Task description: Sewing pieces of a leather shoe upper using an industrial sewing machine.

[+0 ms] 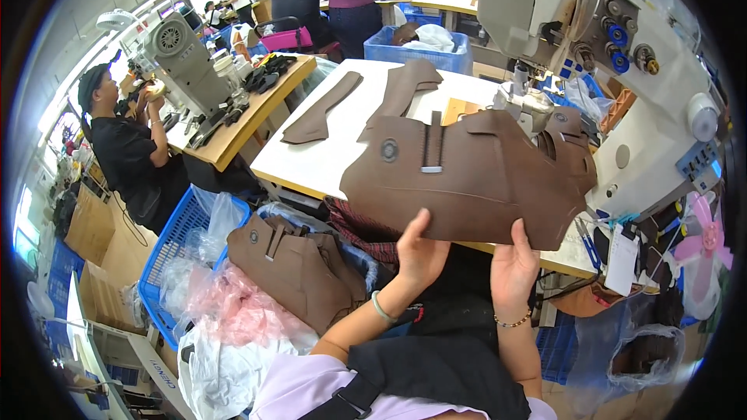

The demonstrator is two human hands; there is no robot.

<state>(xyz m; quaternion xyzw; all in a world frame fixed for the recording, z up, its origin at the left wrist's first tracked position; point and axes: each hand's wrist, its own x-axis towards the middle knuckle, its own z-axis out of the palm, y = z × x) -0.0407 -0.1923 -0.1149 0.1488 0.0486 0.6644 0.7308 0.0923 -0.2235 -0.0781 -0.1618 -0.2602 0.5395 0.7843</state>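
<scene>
A large brown leather piece (467,179), which looks like a shoe or boot upper, is held up over the near edge of the white table (299,157). It bears a round dark badge and a dark strip ending in a pale metal tab. My left hand (424,253) grips its lower edge, thumb on the front and fingers hidden behind. Farther right, my right hand (515,268) pinches the same edge, thumb also in front. Two brown leather strips (323,109) (401,93) lie on the table behind it. Similar brown leather uppers (292,272) are stacked at my left.
A sewing machine (560,47) stands at the right, with a pink fan (704,241) near it. A blue basket (175,264) with plastic bags (241,303) sits at my left. A blue crate (381,50) is behind the table. A co-worker (128,140) works at another machine.
</scene>
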